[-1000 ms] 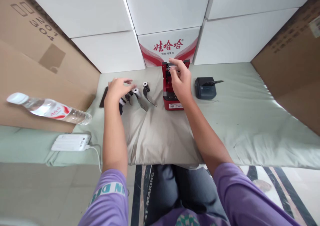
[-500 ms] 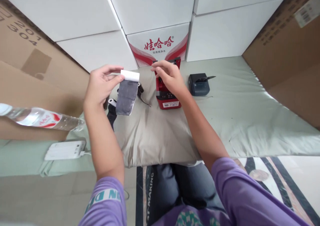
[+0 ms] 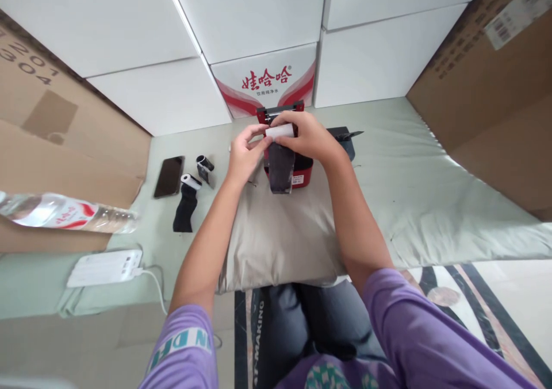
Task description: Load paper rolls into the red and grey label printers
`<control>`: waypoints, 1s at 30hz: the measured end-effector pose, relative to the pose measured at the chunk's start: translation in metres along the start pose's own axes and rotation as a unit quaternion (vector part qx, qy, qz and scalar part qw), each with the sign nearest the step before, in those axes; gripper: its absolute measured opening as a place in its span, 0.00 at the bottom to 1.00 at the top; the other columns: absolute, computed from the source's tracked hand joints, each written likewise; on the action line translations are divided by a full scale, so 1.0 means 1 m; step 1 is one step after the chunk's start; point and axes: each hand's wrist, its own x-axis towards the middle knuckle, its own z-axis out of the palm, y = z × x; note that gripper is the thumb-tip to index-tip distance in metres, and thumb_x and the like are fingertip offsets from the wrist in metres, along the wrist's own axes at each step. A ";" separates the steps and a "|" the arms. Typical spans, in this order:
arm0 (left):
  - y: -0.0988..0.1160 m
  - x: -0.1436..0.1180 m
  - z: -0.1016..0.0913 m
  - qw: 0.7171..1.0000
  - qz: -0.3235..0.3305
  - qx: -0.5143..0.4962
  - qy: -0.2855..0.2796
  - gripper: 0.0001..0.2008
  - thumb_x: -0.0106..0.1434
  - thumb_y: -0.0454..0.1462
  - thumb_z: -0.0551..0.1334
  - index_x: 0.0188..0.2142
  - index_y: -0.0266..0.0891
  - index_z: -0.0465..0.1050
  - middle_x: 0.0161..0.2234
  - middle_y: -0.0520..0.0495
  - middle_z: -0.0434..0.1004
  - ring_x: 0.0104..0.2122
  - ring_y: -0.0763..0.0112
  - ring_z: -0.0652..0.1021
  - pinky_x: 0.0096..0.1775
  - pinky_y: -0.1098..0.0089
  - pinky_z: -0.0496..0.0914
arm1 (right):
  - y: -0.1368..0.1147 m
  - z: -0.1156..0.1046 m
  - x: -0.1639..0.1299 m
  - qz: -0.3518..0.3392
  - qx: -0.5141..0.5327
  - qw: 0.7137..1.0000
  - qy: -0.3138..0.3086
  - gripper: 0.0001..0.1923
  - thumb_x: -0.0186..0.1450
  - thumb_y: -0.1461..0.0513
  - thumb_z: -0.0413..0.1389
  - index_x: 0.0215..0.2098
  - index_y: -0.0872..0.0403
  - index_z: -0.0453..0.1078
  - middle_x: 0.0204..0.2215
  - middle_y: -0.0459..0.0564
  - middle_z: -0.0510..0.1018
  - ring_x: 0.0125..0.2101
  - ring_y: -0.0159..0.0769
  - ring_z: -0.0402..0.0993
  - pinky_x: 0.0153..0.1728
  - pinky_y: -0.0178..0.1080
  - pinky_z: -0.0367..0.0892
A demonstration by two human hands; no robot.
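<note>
A small white paper roll (image 3: 279, 131) with a dark strip hanging from it is held between both hands, just in front of the open red printer (image 3: 297, 170). My left hand (image 3: 244, 154) pinches the roll's left end. My right hand (image 3: 307, 138) grips its right end from above. The printer's lid (image 3: 276, 111) stands upright behind the roll. Two more rolls with dark strips (image 3: 188, 196) (image 3: 204, 165) lie on the mat to the left.
A black phone (image 3: 169, 176) lies left of the rolls. A dark printer (image 3: 347, 136) sits behind my right hand. A water bottle (image 3: 64, 212) and a white power bank (image 3: 103, 267) with cable are at far left. White and brown boxes wall the back and sides.
My left hand picked a roll up from the mat on the left and carried it right to the red printer, where my right hand took hold of its other end. The view shifted right.
</note>
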 end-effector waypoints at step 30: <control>-0.013 -0.012 0.003 0.983 -0.048 0.177 -0.005 0.08 0.65 0.37 0.63 0.41 0.42 0.81 0.42 0.46 0.84 0.39 0.64 0.80 0.47 0.63 0.73 | 0.022 0.020 0.006 0.163 -0.244 0.948 -0.123 0.15 0.68 0.68 0.52 0.44 0.53 0.81 0.48 0.58 0.84 0.54 0.54 0.75 0.61 0.58 0.60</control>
